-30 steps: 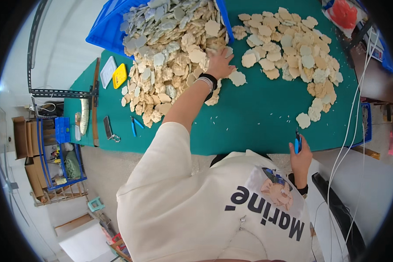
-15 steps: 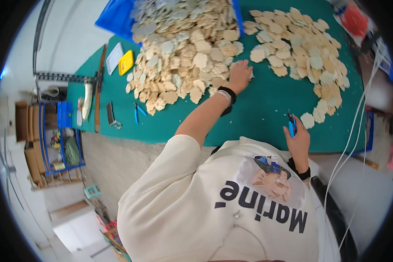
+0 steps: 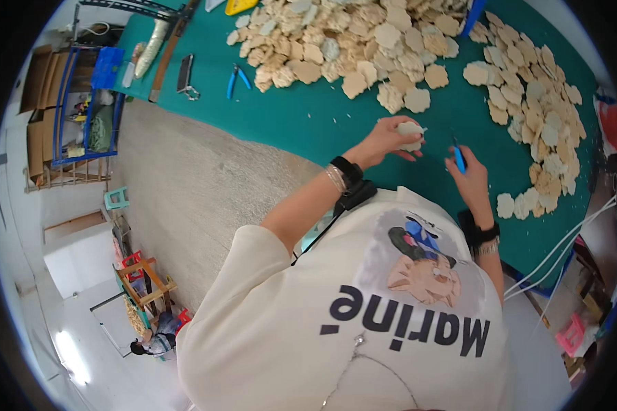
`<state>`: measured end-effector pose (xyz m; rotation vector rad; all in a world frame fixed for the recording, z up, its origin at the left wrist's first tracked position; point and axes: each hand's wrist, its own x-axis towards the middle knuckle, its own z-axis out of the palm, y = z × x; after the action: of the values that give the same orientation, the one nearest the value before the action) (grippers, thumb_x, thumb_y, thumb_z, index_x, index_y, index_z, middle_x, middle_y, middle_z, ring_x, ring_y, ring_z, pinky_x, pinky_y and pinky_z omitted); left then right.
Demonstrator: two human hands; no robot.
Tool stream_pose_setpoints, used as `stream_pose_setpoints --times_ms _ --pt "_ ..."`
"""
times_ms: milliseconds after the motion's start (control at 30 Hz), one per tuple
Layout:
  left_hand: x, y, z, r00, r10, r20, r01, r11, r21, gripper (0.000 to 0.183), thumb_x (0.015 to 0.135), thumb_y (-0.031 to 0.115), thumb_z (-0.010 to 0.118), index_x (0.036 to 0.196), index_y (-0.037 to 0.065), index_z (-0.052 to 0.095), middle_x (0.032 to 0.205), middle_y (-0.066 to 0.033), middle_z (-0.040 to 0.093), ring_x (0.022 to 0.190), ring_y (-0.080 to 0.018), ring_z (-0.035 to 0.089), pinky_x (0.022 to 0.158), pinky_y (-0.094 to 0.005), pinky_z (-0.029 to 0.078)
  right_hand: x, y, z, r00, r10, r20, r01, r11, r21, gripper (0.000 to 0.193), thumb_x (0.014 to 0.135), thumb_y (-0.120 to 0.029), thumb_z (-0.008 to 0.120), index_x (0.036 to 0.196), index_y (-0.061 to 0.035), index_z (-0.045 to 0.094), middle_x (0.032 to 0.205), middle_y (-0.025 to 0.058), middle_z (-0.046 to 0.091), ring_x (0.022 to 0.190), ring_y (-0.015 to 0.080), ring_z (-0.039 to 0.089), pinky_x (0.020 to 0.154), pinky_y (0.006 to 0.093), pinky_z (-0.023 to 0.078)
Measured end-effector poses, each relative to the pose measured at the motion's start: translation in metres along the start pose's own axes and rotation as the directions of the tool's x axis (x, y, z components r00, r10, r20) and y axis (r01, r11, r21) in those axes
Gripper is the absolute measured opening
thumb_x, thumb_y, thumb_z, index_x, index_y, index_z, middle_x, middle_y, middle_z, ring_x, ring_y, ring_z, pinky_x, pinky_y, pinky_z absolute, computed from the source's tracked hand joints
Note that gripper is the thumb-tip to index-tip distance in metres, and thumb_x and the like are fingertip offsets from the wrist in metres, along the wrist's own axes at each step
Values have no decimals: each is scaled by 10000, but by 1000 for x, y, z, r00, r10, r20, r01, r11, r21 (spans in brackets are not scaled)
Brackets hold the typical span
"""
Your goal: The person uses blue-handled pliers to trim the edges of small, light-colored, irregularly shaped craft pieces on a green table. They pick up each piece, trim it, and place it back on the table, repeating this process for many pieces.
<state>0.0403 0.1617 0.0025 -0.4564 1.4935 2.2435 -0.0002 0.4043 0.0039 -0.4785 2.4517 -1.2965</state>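
My left hand [image 3: 382,144] is closed on a flat, pale, scallop-edged piece [image 3: 410,136], pinched by its edge above the green table. To its right, my right hand [image 3: 474,181] grips a pair of blue-handled cutting pliers [image 3: 459,159], jaws pointing away from me. The pliers and the held piece are apart. Beyond my left hand spreads a big heap of similar beige and greyish pieces [image 3: 363,44]. A second group of these pieces [image 3: 528,116] curves down the table's right side, its near end lying just right of my right hand.
A second pair of blue-handled pliers [image 3: 236,81] and a dark phone-like object [image 3: 185,72] lie on the left of the green table [image 3: 281,127]. A blue crate's edge [image 3: 473,15] shows at the far side. White cables [image 3: 562,243] hang at right. Another person [image 3: 159,340] sits in the background.
My left hand has come back from the heap toward me and now holds a pale scalloped piece near the pliers. The view has shifted; the right hand still holds the pliers.
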Motion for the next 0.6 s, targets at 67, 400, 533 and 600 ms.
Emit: stream_pose_setpoints --times_ms 67,400,533,600 --pt "-11 -3 3 999 31 4 -31 997 -68 261 931 142 644 1152 15 586 1030 -133 674 876 -240 705 724 -364 614 7 -10 8 999 -43 26 46 993 -108 362 850 -259 690 1111 -20 619 873 182 660 766 360 642 696 392 506" --pt "-32 -16 11 988 130 -82 -141 978 -151 282 951 178 628 1185 27 586 1053 -125 668 884 -250 704 739 -378 614 13 -30 12 966 -96 242 157 956 -247 366 814 -212 684 1136 -48 627 875 175 660 793 364 648 710 447 511" --pt "-37 -17 9 986 143 -90 -152 983 -106 274 953 184 630 1187 46 596 1049 -109 671 879 -241 703 714 -369 614 16 -33 11 947 -147 286 227 936 -270 362 812 -196 680 1138 -48 631 873 179 657 787 365 643 705 440 510" --pt "-39 -16 8 985 146 -95 -155 983 -96 268 953 184 630 1185 53 600 1045 -104 672 874 -236 702 699 -361 613 17 -36 11 946 -131 296 214 939 -268 370 808 -191 682 1142 -42 629 900 195 662 805 371 643 723 422 511"
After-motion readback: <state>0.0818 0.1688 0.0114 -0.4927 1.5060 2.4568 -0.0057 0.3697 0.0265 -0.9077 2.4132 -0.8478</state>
